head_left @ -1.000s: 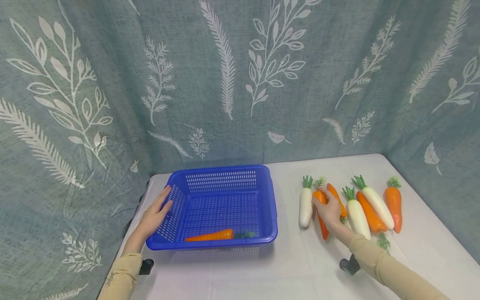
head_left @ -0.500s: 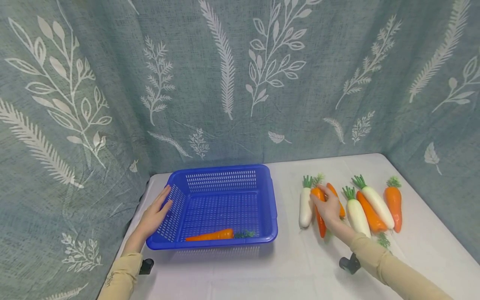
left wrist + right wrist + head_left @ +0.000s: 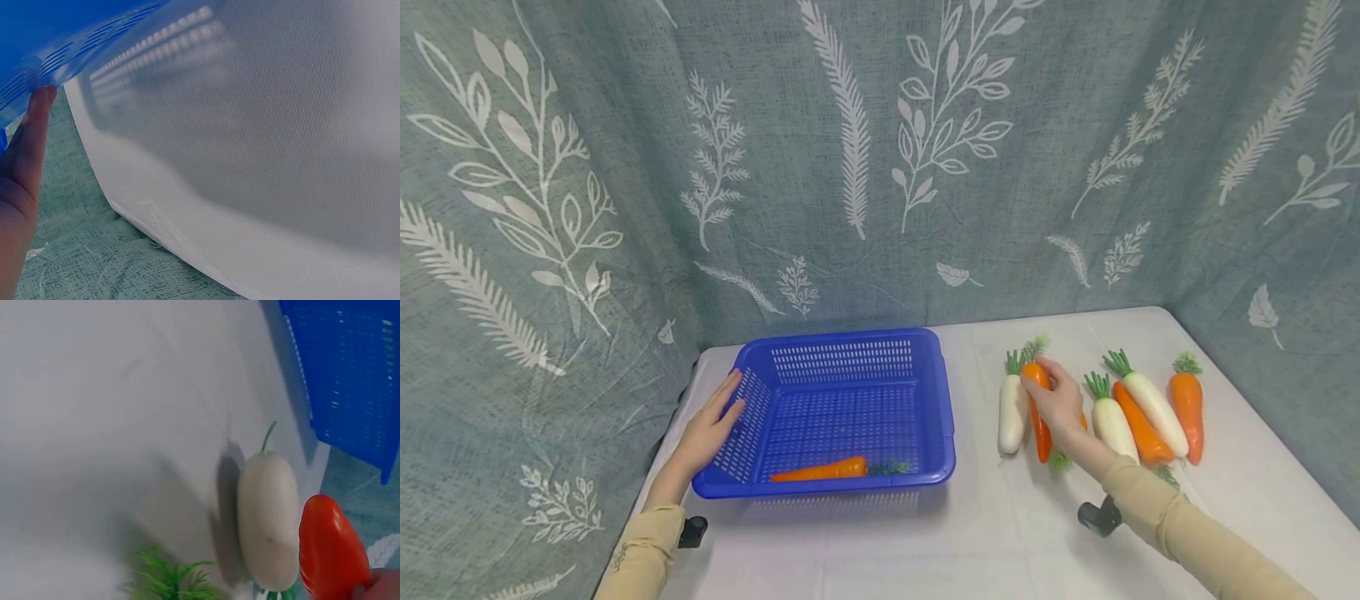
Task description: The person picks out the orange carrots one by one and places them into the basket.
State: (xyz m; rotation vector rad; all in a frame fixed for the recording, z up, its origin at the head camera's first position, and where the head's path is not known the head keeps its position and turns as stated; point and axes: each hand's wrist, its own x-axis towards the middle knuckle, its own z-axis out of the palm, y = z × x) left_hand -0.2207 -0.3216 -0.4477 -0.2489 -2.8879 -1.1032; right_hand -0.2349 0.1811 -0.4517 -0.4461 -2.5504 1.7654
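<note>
My right hand (image 3: 1060, 407) grips an orange carrot (image 3: 1041, 433) near its leafy top, beside a white radish (image 3: 1012, 417). In the right wrist view the carrot (image 3: 330, 547) appears raised above the table, its tip close to the radish (image 3: 269, 519). My left hand (image 3: 707, 429) rests against the left side of a blue plastic basket (image 3: 823, 491), fingers straight. The left wrist view has those fingertips (image 3: 42, 100) touching the basket wall (image 3: 62, 59). One carrot (image 3: 827, 471) lies inside the basket along its near side. Another carrot is mostly hidden behind my right hand.
Right of my right hand lie two more white radishes (image 3: 1114, 433) (image 3: 1157, 412), a carrot (image 3: 1142, 427) between them and another carrot (image 3: 1186, 417) farthest right. They rest on a white-covered table (image 3: 887, 550). A patterned green curtain (image 3: 880, 275) surrounds the table's back and sides.
My right hand has gripped the carrot and moved it slightly up in the head view, away from the carrot beside it. My left hand and the basket stay in place.
</note>
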